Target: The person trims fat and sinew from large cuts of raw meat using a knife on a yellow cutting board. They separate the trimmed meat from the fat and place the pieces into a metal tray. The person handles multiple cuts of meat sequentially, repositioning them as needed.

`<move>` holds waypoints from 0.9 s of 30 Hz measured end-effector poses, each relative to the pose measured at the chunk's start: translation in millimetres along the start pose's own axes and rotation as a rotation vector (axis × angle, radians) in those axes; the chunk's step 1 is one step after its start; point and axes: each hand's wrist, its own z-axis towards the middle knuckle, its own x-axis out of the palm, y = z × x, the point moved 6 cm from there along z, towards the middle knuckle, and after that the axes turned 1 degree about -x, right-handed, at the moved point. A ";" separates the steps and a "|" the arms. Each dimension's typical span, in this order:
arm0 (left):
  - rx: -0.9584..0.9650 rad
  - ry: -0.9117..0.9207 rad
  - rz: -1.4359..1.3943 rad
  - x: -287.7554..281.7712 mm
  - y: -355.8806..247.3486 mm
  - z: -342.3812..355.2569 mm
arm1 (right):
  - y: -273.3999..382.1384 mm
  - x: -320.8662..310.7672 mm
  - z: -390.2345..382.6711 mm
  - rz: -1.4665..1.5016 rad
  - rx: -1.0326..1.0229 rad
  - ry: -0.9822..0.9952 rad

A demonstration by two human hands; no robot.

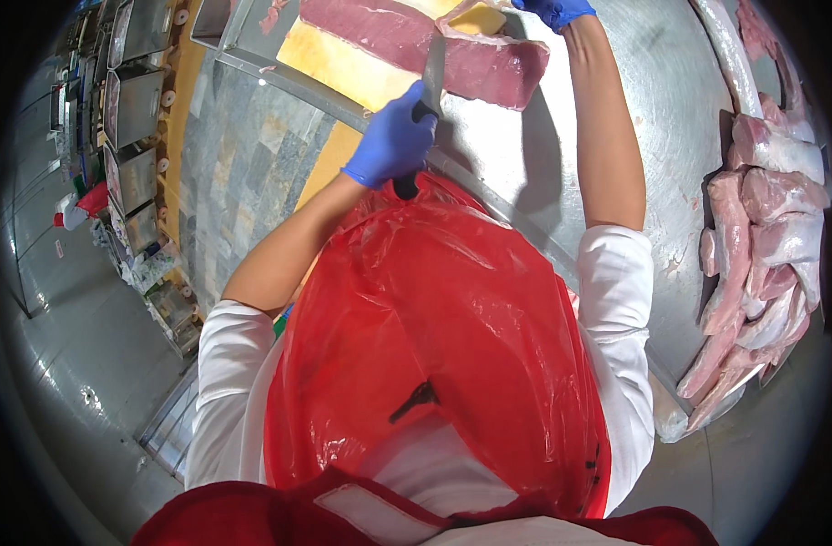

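My left hand (pixel 393 136), in a blue glove, is closed round the black handle of a knife (pixel 435 73). The blade points away from me and its tip reaches the slab of meat (pixel 380 36). This long pinkish-red slab lies at the table's near edge, partly over a yellow cutting board (pixel 311 64). My right hand (pixel 554 11), also blue-gloved, is at the top edge of the view, with its fingers partly cut off. They look closed on the end of a pale strip of meat (pixel 478 18) lifted at the slab's far side.
A metal table (pixel 657 118) spreads ahead and to the right. Several trimmed meat pieces (pixel 766 227) are piled along its right side. On the left stand a conveyor with rollers (pixel 175 91) and metal trays (pixel 132 109). The table's raised rim (pixel 489 196) runs close to my red apron.
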 end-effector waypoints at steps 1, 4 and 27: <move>-0.083 0.030 -0.010 -4.5 -8.2 6.4 | -2.9 -6.3 -1.8 -0.010 0.010 -0.018; -0.102 0.013 0.022 -7.2 -16.0 18.6 | -9.6 -11.8 2.7 0.107 -0.012 0.128; -0.036 -0.029 0.146 -2.1 -15.5 -18.4 | -23.2 -44.6 24.9 0.387 0.078 0.390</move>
